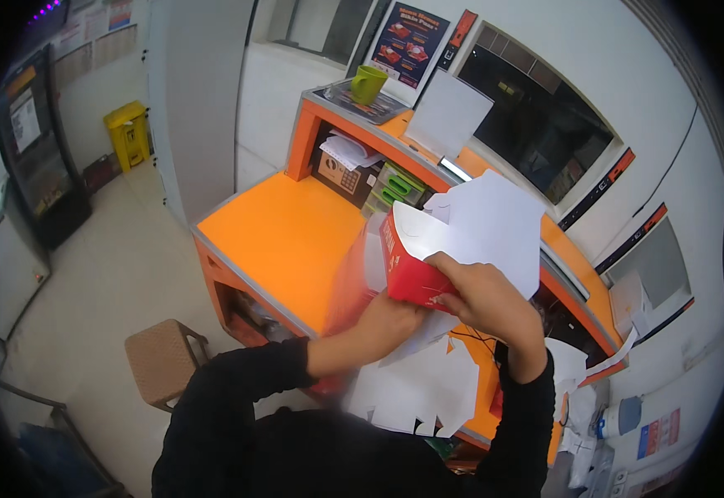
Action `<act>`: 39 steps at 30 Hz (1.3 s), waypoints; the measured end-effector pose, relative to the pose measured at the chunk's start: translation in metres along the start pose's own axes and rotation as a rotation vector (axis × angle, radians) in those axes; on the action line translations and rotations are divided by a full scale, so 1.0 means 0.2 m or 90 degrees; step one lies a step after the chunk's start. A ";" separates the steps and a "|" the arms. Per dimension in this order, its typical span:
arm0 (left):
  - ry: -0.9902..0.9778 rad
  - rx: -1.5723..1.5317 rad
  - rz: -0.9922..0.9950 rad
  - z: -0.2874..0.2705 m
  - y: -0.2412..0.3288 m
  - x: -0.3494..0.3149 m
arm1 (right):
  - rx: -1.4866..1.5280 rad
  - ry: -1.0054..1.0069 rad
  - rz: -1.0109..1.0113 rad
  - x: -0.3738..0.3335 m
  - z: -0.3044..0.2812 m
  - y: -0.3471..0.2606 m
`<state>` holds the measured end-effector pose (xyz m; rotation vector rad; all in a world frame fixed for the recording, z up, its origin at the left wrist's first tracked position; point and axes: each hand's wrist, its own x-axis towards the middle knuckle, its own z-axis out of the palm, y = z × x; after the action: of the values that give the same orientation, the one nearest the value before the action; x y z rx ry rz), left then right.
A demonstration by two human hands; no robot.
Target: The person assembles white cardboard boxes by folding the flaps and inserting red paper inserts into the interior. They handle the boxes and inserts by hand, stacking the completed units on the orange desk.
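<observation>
Above the orange counter (287, 241), a red cardboard food box (416, 282) with a white inside is held between my two hands. It is tilted, and its open white side faces up. My right hand (491, 303) grips the box's right edge, fingers over the rim. From below, my left hand (391, 322) closes on the lower edge; some of its fingers are hidden by the box. Flat white box blanks (495, 228) rise behind the box, and another white blank (420, 382) lies close in front of me. A blurred red and white stack stands just left of the box.
On the counter's upper ledge are a green mug (368, 85) and a white panel (449, 114). Green drawers (395, 189) and a safe (344, 176) sit beneath the ledge. At left, a brown stool (163, 361) stands on the floor, with a yellow bin (128, 135) farther back.
</observation>
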<state>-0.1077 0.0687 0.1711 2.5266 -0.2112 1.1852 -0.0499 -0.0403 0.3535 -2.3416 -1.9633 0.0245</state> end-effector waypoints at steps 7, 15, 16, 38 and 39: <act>-0.060 0.106 0.000 -0.04 0.06 0.00 | -0.002 -0.030 0.041 0.16 0.15 0.13; -0.015 0.131 -0.023 -0.05 0.08 0.01 | 0.045 -0.081 -0.007 0.22 0.17 0.21; -0.014 0.156 -0.002 -0.04 0.10 0.01 | 0.021 -0.093 -0.009 0.23 0.20 0.23; 0.030 0.037 0.078 -0.01 0.03 0.07 | -0.166 0.099 0.057 0.22 0.31 0.17; -0.002 0.033 0.063 -0.01 0.04 0.07 | -0.162 0.099 0.060 0.22 0.31 0.17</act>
<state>-0.1027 0.0630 0.1849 2.5900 -0.3127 1.2386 -0.0126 -0.0001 0.2908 -2.4983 -1.8783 -0.4109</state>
